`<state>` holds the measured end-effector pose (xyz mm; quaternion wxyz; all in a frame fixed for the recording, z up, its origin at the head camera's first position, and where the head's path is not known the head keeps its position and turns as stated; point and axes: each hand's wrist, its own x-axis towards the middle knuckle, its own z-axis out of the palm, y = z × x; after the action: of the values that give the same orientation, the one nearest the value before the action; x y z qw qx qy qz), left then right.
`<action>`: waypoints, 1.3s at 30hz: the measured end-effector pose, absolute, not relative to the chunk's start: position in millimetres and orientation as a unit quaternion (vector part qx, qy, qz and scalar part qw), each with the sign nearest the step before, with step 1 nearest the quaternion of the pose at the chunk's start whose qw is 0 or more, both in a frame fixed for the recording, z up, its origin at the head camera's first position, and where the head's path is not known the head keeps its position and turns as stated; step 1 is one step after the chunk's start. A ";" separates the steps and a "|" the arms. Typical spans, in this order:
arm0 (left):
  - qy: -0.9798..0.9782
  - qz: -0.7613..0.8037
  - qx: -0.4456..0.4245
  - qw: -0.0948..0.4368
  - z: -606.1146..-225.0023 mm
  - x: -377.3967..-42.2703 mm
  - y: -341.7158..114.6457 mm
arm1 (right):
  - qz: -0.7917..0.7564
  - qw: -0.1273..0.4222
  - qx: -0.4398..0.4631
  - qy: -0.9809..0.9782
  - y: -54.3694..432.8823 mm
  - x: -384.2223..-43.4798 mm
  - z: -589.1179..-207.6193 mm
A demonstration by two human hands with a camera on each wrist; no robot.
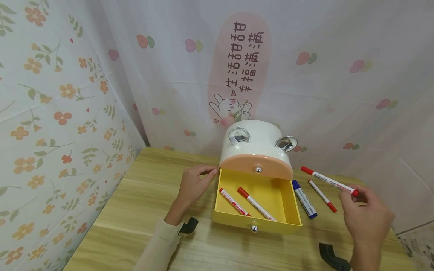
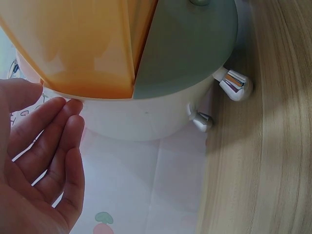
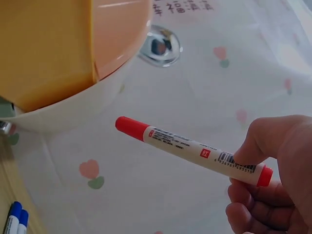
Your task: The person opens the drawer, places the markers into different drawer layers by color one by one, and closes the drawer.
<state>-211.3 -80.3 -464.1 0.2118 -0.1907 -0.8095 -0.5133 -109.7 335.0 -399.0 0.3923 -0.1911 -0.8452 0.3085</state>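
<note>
A small white drawer cabinet (image 1: 252,137) with an orange upper front (image 1: 234,162) stands on the table. Its yellow lower drawer (image 1: 295,203) is pulled out, with a thin red marker (image 1: 234,202) and a thicker red marker (image 1: 256,204) lying inside. In the head view my left hand (image 1: 196,184) is at the cabinet's left side, its fingertips touching near the drawer's edge; the left wrist view shows those fingers (image 2: 73,131) loosely bent. My right hand (image 1: 367,210) pinches a red-capped marker (image 3: 195,152) by its rear end, raised to the right of the drawer.
Blue markers (image 1: 304,199) lie side by side on the wooden table (image 1: 135,199), right of the drawer. Another red marker (image 1: 322,195) lies farther right. Shiny ear-like parts (image 1: 286,143) stick out from the cabinet. A printed curtain (image 1: 169,94) hangs behind.
</note>
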 end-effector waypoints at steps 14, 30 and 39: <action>-0.814 -0.505 -0.191 0.215 -463.2 -210.4 -80.6 | 0.309 0.435 -0.149 -0.832 316.4 -91.2 -377.9; -0.810 -0.512 -0.194 0.212 -464.3 -210.9 -80.5 | 0.310 0.421 -0.071 -0.849 299.2 -89.1 -376.0; -0.808 -0.513 -0.195 0.214 -465.0 -211.4 -80.6 | 0.311 0.416 -0.011 -0.854 294.6 -96.8 -380.2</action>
<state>-211.4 -80.6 -465.0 0.2139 -0.1949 -0.8079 -0.5134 -96.8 294.6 -380.2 0.4165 -0.0111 -0.8541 0.3114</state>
